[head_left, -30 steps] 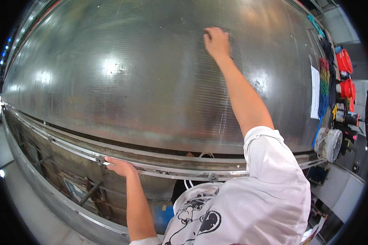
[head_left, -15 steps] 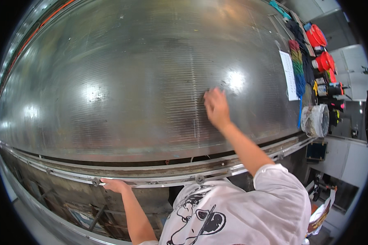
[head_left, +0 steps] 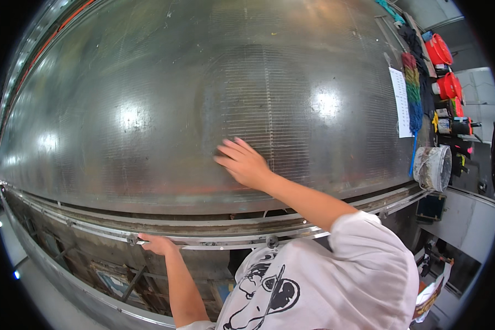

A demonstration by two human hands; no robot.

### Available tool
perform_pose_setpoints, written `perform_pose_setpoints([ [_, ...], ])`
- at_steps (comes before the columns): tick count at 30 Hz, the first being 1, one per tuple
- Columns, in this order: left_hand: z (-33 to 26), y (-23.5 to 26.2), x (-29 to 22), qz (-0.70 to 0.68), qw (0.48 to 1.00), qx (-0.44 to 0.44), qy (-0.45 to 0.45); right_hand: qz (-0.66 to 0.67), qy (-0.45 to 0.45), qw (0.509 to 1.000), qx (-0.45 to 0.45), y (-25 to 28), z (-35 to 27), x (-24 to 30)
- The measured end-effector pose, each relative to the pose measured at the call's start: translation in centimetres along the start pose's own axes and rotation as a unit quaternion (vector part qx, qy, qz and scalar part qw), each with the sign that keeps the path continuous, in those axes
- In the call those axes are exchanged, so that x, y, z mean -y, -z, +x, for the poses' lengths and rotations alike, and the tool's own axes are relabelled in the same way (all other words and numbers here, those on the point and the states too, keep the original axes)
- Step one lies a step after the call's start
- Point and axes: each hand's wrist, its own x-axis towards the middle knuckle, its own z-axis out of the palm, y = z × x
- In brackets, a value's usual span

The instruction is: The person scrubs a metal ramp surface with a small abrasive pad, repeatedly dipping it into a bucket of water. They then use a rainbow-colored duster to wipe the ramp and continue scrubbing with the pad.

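My right hand (head_left: 244, 163) is over the near middle of a large, shiny grey metal table top (head_left: 170, 165), its fingers stretched out and somewhat apart, with nothing in them. Whether its fingertips touch the surface, I cannot tell. Fine parallel ruled lines (head_left: 283, 126) cross the top just beyond and to the right of this hand. Lower left, my left hand (head_left: 158, 245) is closed on the metal rail (head_left: 198, 242) along the table's near side, right beside a small round knob (head_left: 132, 240). Part of its fingers is hidden.
Along the right end lie a white printed sheet (head_left: 400, 104) and a rainbow-coloured duster (head_left: 412, 88) with a blue handle. A stained white bucket (head_left: 432, 168) stands at the near right corner. Red containers (head_left: 439, 49) and several small pots are beyond the right edge.
My right hand has swept left and nearer to me across the table top, and its fingers have spread. My left hand stays at the rail. The view has shifted slightly.
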Motion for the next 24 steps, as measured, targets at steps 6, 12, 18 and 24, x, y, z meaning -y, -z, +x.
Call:
perform_pose_setpoints([
  [6,-2.1,-0.4,-1.1,0.039,0.999,-0.004,-0.011,-0.165,-0.221,0.94,-0.201,11.3,-1.4,-14.7],
  [12,-0.7,-1.7,-1.2,0.05,0.998,-0.008,-0.038,-0.275,-0.156,0.933,-0.169,3.7,16.6,-17.6],
  [18,0.0,-0.3,-0.1,0.03,0.999,-0.006,-0.03,-0.077,0.069,0.991,-0.083,-2.4,4.0,-1.2],
  [24,-2.7,-0.8,-1.5,0.019,1.0,-0.011,-0.008,-0.306,-0.143,0.924,-0.181,10.8,3.3,-19.0],
])
